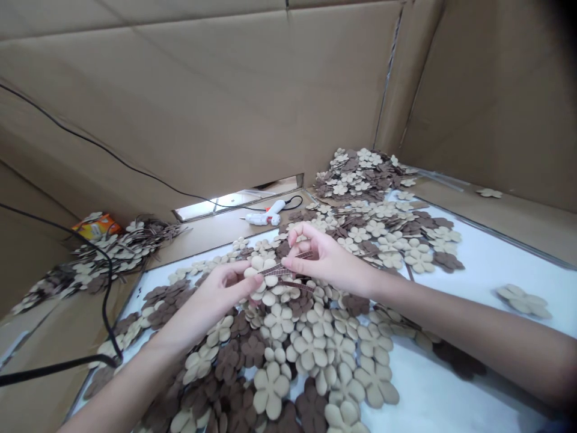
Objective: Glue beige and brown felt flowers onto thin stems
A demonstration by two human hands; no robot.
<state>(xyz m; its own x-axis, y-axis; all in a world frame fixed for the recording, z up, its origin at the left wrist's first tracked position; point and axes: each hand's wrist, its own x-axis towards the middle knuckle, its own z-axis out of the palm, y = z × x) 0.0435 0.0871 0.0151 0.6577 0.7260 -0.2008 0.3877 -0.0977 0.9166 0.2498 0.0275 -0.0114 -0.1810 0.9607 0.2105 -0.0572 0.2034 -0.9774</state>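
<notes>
Between thumb and fingers, my left hand (232,282) pinches a beige fabric flower (261,266) by its edge. My right hand (313,252) is closed on a thin dark checked ribbon (274,270), its thumb and forefinger pressed together. The ribbon crosses the face of the flower, and its left end reaches my left thumb. A strip of similar ribbon (297,285) hangs just below my right fingers. Under both hands spreads a thick layer of beige and brown fabric flowers (311,349). Whether ribbon and flower are joined cannot be seen.
A white glue gun (264,218) lies beyond my hands, its black cord running left. Flower heaps stand at the back right (360,171) and left (121,246), beside an orange packet (97,227). Cardboard walls (202,108) enclose the white work surface (433,385).
</notes>
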